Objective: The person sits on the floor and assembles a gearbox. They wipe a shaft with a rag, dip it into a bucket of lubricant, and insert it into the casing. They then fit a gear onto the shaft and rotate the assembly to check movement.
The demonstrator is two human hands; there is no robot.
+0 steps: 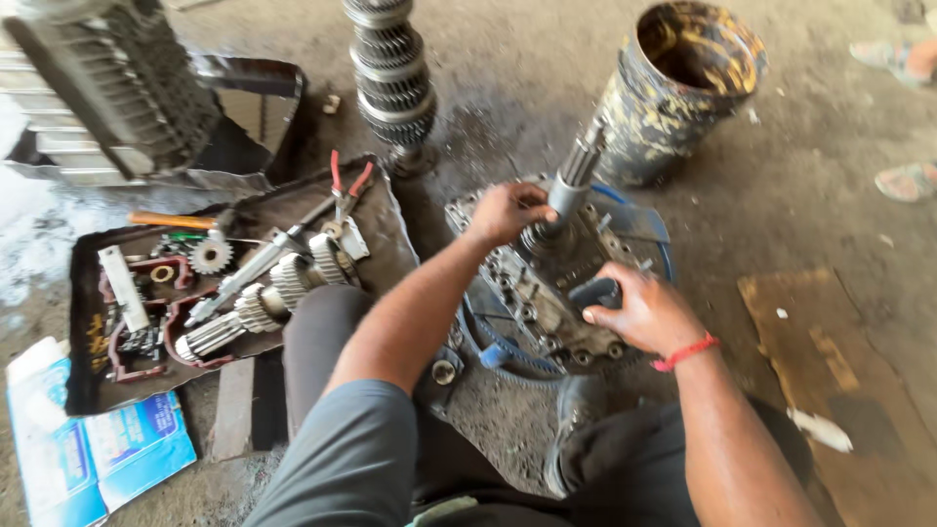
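While crouching over the round metal housing (547,283) at centre frame, gripping its upright splined shaft (576,181) with the left hand (506,213), fingers curled shut. Closing the right hand (644,312) around a dark handle (595,291) just right of centre.

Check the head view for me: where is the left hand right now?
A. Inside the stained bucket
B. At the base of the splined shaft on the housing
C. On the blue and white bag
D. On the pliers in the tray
B: the left hand grips around the base of the splined shaft standing up from the gear housing, while the right hand holds a dark part at the housing's edge.
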